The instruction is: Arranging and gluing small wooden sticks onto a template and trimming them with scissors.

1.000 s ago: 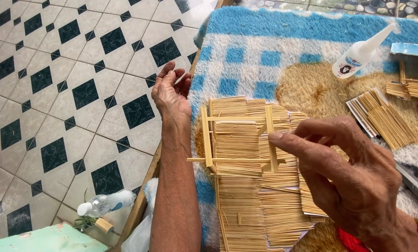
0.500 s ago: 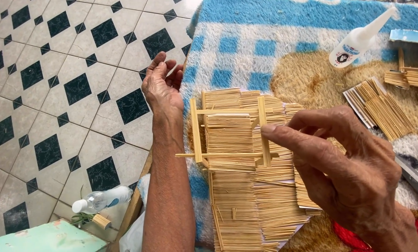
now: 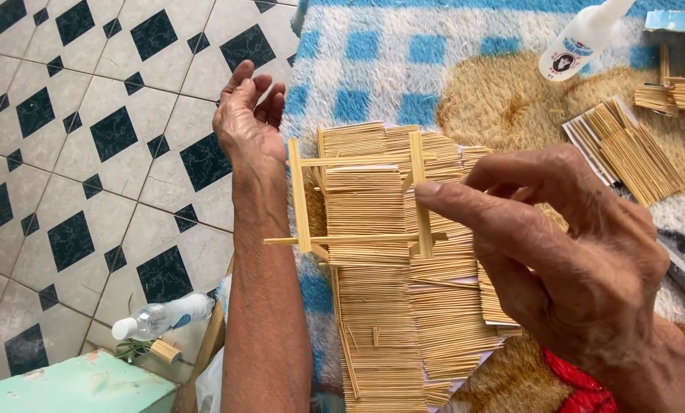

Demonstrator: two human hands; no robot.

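Right hand [image 3: 579, 268] low right in the head view, forefinger and thumb pinched together on one upright bar of a small frame of thin pale wooden sticks [image 3: 358, 203], held just above flat panels of glued pale wooden sticks [image 3: 392, 306]. Frame made of two upright bars and two crossbars, slightly tilted, its lower crossbar jutting out leftward past the left forearm. Remaining fingers of that hand curled loosely behind the pinch.

Left hand [image 3: 247, 122] up and to the left of the frame, fingers apart and slack, holding nothing, poised over the boundary between white floor tiles with dark diamond insets [image 3: 90, 153] and the edge of a fluffy blue, white and tan checked rug [image 3: 373, 69]. Left forearm running down the picture just beside the frame's left bar; whether touching it, cannot tell.

Stick panels lying overlapped on the rug, stretching from below the frame down to the bottom edge. White plastic glue bottle with a pointed nozzle [image 3: 576, 50] lying on the rug at upper right, well apart from both hands. Loose bundle of pale sticks on a white card [image 3: 625, 157] near the right edge, beyond the right hand. Small clear plastic bottle with a white cap [image 3: 159, 317] lying on the tiles at lower left, next to a pale green board [image 3: 75, 390].
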